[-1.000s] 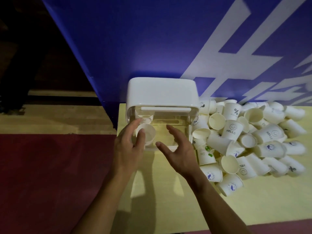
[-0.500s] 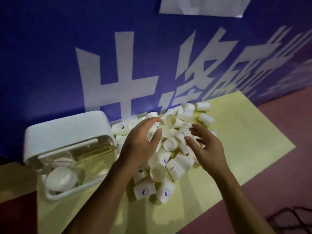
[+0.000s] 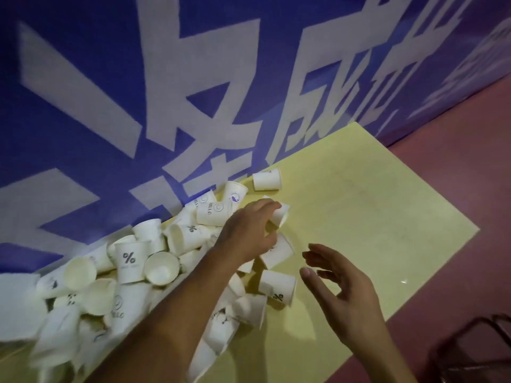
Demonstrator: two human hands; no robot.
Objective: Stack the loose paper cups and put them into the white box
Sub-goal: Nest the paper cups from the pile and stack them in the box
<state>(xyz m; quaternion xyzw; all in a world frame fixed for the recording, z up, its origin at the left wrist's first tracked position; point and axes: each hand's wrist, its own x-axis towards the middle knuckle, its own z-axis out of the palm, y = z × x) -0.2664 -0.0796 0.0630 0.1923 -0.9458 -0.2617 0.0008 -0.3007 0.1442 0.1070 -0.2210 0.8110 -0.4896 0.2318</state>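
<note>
Gathering step: the left hand (image 3: 249, 230) closes its fingers on a loose cup (image 3: 279, 215) at the pile's far right. The right hand (image 3: 343, 286) hovers open and empty nearby; next, that cup wants nesting into another.

Left hand (image 3: 249, 230) extended forward, fingers curled in a closing grip; right hand (image 3: 340, 286) raised, palm inward, fingers spread and empty.

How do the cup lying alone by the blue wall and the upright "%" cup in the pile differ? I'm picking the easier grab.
The lone cup lies on its side, apart from the others; the % cup stands mouth-down, crowded by neighbours. The lone cup's visible side looks plain; the other bears a dark print. Both are white paper cups.
</note>
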